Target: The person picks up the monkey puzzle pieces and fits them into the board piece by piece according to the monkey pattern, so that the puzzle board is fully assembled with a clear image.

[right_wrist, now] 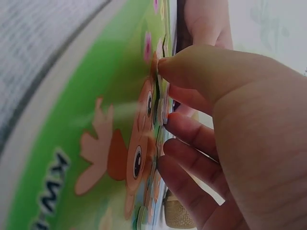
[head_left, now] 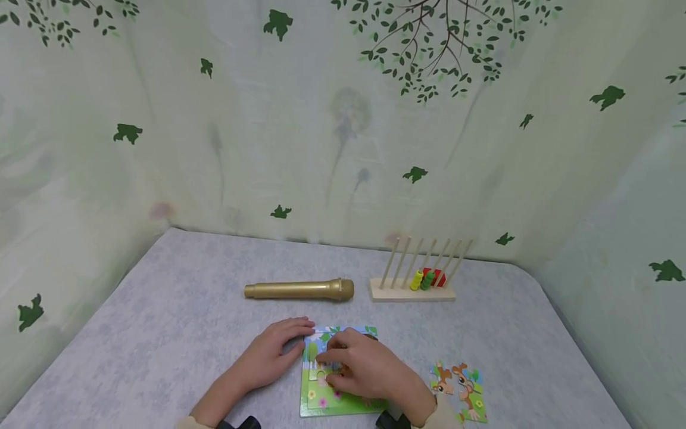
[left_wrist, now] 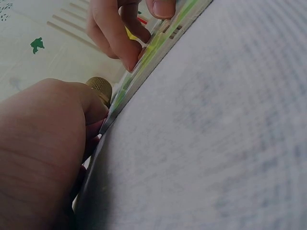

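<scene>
Puzzle board under two hands, seen from my head and both wrists. The governing relation, as I judge it, is vertical: the puzzle piece (right_wrist: 162,106) lies directly below my right hand (head_left: 370,363), over the left part of the puzzle board (head_left: 343,412), and its fit depends on its edges matching the picture around it. My right thumb and forefinger curve down and appear to pinch this piece by opposite edges; the other fingers bend beside them. My left hand (head_left: 270,351) lies with fingers extended over the board's far left corner, the thumb set apart along its left edge. The board looks nearly square, its sides running away from me, so I cannot name a long axis. The loose pieces (head_left: 474,402) lie to the right, nearer my right hand. Materials: the board is thin, flat and glossy, printed with grass, flowers and a brown animal; the counter (head_left: 177,310) is mottled grey with a woven look. Beyond, a gold microphone (head_left: 297,290), cylindrical with a mesh head, lies crosswise beside a pale peg stand (head_left: 396,294) with slender rods and coloured beads
</scene>
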A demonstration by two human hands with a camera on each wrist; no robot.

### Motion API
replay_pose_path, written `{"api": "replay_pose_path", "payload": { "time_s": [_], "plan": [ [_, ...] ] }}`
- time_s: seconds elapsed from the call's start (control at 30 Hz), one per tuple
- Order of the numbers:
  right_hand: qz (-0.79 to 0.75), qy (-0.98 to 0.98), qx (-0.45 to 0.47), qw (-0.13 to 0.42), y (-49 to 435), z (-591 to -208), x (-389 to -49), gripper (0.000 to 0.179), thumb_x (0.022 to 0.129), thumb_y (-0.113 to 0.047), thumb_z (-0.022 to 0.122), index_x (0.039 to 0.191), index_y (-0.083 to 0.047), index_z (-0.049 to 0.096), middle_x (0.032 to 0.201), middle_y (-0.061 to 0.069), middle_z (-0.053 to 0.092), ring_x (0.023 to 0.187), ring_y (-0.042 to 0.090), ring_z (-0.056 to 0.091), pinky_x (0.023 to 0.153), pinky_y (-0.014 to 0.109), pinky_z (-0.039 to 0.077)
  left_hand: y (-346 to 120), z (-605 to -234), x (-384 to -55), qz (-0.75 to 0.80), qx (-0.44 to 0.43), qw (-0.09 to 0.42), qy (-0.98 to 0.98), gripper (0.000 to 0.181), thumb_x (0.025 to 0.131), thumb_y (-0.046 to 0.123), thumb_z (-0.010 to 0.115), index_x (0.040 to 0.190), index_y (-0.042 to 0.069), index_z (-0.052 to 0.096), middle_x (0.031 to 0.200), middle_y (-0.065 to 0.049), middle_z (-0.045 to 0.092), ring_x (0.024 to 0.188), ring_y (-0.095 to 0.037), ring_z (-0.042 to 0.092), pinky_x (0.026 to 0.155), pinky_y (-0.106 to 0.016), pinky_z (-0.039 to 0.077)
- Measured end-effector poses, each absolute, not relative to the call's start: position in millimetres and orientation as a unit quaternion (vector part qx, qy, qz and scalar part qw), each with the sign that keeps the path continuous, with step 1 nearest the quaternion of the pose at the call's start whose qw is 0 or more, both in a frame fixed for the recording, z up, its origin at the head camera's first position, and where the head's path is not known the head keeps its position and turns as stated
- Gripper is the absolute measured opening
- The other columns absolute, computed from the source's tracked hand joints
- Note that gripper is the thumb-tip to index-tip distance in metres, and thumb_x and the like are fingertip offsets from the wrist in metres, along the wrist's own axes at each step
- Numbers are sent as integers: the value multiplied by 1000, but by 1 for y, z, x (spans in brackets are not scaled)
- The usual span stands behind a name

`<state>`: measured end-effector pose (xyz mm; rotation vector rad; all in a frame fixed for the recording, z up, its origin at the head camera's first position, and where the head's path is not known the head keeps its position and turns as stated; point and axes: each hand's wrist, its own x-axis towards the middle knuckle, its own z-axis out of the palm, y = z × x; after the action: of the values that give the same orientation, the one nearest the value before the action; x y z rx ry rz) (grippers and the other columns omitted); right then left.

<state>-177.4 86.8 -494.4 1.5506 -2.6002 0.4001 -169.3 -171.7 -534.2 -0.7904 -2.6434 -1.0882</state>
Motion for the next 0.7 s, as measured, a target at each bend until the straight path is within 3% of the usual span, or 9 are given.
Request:
{"api": "replay_pose_path", "payload": {
  "time_s": [0.43,0.7],
  "plan": [
    [138,-852,504,48,86,-493,-177,23,97,-31,73,120,-25,75,111,-11,67,96,3,58,82,11,47,-171,-531,-169,-361,-271,94,-887,31,99,11,68,130,15,70,140,-5,65,134,-29,58,107,-57,48],
    [144,-852,502,39,88,-493,-176,25,99,-33,71,122,-25,74,121,-6,66,102,6,59,85,13,50,-171,-531,-169,-362,-265,82,-890,30,100,13,67,129,16,71,141,-3,65,135,-29,57,109,-57,48]
  ]
}}
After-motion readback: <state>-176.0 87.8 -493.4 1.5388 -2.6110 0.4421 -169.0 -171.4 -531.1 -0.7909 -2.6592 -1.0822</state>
